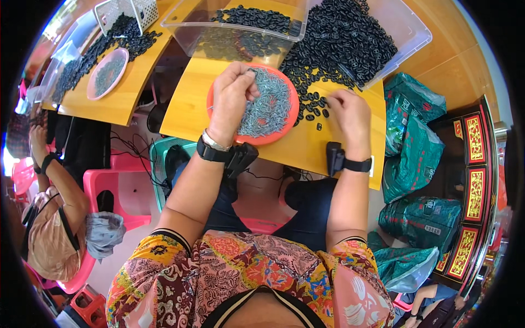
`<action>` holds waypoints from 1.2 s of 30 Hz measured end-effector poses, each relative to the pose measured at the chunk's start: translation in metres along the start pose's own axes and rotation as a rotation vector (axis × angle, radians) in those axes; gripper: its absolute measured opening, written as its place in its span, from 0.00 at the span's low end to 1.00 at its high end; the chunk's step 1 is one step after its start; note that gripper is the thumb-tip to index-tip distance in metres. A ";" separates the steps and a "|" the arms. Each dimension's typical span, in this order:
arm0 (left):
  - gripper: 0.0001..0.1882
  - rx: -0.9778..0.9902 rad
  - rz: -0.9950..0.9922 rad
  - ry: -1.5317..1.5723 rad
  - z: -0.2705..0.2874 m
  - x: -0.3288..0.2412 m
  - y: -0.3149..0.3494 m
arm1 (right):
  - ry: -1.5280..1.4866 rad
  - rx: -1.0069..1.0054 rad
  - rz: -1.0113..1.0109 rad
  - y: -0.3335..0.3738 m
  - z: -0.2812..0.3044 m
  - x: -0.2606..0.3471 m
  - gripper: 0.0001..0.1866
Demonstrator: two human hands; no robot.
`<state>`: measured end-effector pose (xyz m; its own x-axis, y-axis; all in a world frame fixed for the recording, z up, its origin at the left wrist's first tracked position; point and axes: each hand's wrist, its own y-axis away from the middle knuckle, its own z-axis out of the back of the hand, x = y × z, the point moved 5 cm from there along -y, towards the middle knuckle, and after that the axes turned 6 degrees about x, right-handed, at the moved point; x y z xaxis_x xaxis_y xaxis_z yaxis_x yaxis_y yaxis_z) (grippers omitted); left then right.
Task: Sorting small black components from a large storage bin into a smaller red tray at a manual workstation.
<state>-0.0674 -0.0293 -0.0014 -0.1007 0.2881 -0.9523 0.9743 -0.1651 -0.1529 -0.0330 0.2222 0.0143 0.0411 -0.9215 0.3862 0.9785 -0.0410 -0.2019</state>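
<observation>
From the head view, my only one, I see the left hand [234,90] over the orange bowl [295,104], which holds a heap of grey screws [268,106]. Its fingers curl inward, the thumb near the forefinger; a small dark bit shows by their tips, but I cannot tell whether they are clamped on it. The right hand [350,112] is over the yellow tabletop [186,104], just beside loose black pieces [314,104] scattered right of the bowl. Its fingers bend toward the nearest ones, and I cannot tell whether they are together or apart.

More of these pieces lie heaped in the clear tub [407,49] beyond the right hand, spilling from its near side onto the wood. A second tub [180,30] stands beyond the bowl, and green bags [413,153] sit to the right of the tabletop.

I judge the pieces light, stiff and a little slippery, hardly fragile; I would pinch one by opposite edges, clear of its openings. The screws look thin, hard and light, apt to roll and tangle; I would lift one singly by the shank, minding the point.
</observation>
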 end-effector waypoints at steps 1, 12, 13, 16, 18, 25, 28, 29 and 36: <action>0.06 0.012 -0.010 -0.015 0.000 -0.002 0.000 | -0.131 -0.014 0.106 0.000 -0.004 0.018 0.07; 0.05 0.000 -0.016 0.053 0.003 0.002 -0.001 | 0.040 0.030 0.468 0.005 -0.087 0.118 0.07; 0.06 -0.011 -0.016 0.047 0.004 0.001 -0.001 | 0.029 0.015 0.464 0.005 -0.087 0.118 0.06; 0.06 -0.017 -0.003 0.054 0.003 0.001 -0.001 | 0.041 0.038 0.463 0.004 -0.082 0.113 0.06; 0.06 -0.015 0.000 0.055 0.003 0.002 -0.002 | -0.001 0.030 0.424 0.003 -0.078 0.108 0.06; 0.06 -0.014 -0.013 0.052 0.006 0.002 -0.003 | -0.415 0.039 0.351 -0.006 -0.071 0.089 0.07; 0.06 -0.009 -0.020 0.060 0.007 0.004 -0.003 | -0.632 0.221 0.174 -0.007 -0.068 0.083 0.07; 0.06 0.000 -0.016 0.064 0.006 0.004 -0.003 | -0.636 0.227 0.182 -0.007 -0.067 0.084 0.07; 0.06 0.018 -0.009 0.013 0.007 0.003 -0.001 | -1.056 0.381 0.093 -0.008 -0.073 0.074 0.09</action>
<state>-0.0703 -0.0350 -0.0055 -0.1070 0.3016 -0.9474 0.9697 -0.1790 -0.1665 -0.0528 0.1259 -0.0213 0.0905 -0.1184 0.9888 0.9532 0.2979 -0.0516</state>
